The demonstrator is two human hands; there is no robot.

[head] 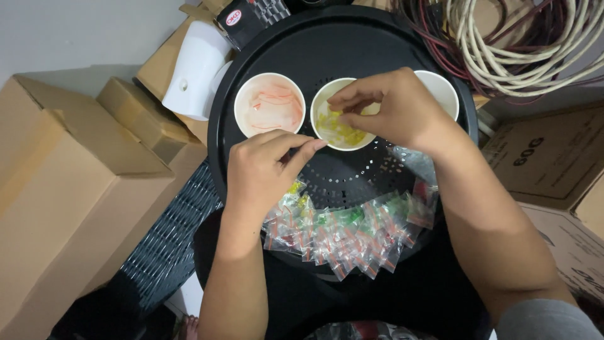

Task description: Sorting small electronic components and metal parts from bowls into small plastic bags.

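My right hand [393, 110] hovers over the middle paper cup [324, 116], fingertips pinched together above the small yellow pieces inside; whether it grips one I cannot tell. My left hand [264, 170] rests just below the cups with thumb and forefinger pinched on a small clear packet. The left cup [269, 104] holds thin red pieces. A third white cup [443, 91] sits behind my right hand. A pile of small clear zip bags [352, 236] with red, green and yellow contents lies on the round black perforated tray [352, 44] near me.
Cardboard boxes [69, 170] stand on the left, more boxes [553, 157] on the right. A tangle of white and red cables [522, 44] fills the top right. A white plastic object [195, 69] lies beside the tray's upper left.
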